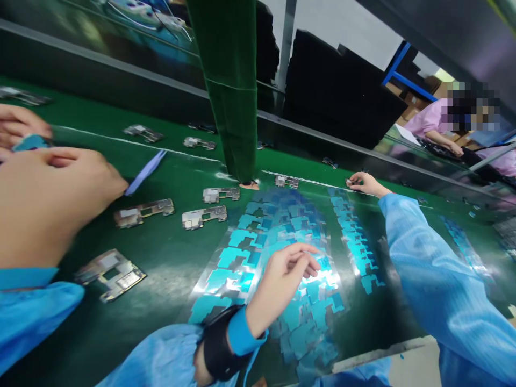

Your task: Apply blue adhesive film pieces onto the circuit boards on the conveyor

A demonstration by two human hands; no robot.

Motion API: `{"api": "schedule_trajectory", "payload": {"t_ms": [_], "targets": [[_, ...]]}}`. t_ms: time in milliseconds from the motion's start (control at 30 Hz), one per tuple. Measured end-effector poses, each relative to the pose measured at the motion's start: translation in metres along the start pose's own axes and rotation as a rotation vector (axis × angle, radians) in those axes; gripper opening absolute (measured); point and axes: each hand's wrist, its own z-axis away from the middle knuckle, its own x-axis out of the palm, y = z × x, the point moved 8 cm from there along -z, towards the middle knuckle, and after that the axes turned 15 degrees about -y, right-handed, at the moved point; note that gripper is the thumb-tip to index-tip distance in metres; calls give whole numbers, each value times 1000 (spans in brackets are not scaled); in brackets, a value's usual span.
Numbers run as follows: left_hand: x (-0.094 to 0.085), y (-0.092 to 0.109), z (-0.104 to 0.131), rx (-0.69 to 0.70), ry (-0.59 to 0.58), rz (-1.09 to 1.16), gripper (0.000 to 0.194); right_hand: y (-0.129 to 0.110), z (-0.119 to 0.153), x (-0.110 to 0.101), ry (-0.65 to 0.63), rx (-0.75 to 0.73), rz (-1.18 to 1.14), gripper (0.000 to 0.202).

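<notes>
At the left edge, my left hand [18, 129] and my right hand [68, 183] meet with fingers pinched on a small blue piece [31, 143]. What lies beneath the piece is hidden by my fingers. A flat lavender strip [145, 173] sticks out beside the right hand; whether I grip it cannot be seen. Phone circuit boards lie on the green mat near my hands: a large one [115, 274] in front, one [144, 212] just right of my right hand, and a pair [205, 216] farther right.
Clear sheets with blue cut-outs [237, 255] cover the middle. A co-worker's hand [286, 277], black band at the wrist, hovers over them; the other hand [365, 184] touches a small board. A green-wrapped post [229, 97] stands behind. More boards [199, 143] lie along the back strip.
</notes>
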Motion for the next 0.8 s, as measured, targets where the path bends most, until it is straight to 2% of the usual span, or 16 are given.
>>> {"api": "schedule_trajectory", "payload": {"t_ms": [167, 267, 367, 400, 467, 533, 567, 633, 700, 800], "targets": [[-13, 6, -2, 19, 70, 11, 16, -22, 7, -21, 70, -40, -82, 24], [-25, 9, -1, 45, 157, 0, 26, -56, 16, -24, 121, -44, -133, 26], [-29, 13, 0, 102, 208, -64, 46, -119, 29, 1, 58, -120, -183, 20], [-28, 14, 0, 115, 199, -84, 49, -152, 35, 18, -40, -238, -181, 19], [-24, 12, -2, 119, 166, -100, 44, -215, 53, 53, -251, -480, -143, 17], [-23, 11, -2, 116, 152, -106, 31, -252, 68, 73, -305, -574, -101, 13], [-23, 10, -3, 114, 158, -106, 26, -261, 72, 77, -292, -577, -84, 12], [-25, 11, -2, 127, 176, -100, 20, -262, 79, 77, -243, -525, -72, 15], [-26, 14, -2, 159, 192, -89, 16, -251, 88, 73, -201, -449, -97, 23], [-33, 17, 3, 183, 280, -30, 13, -225, 112, 72, -131, -321, -92, 39]]}}
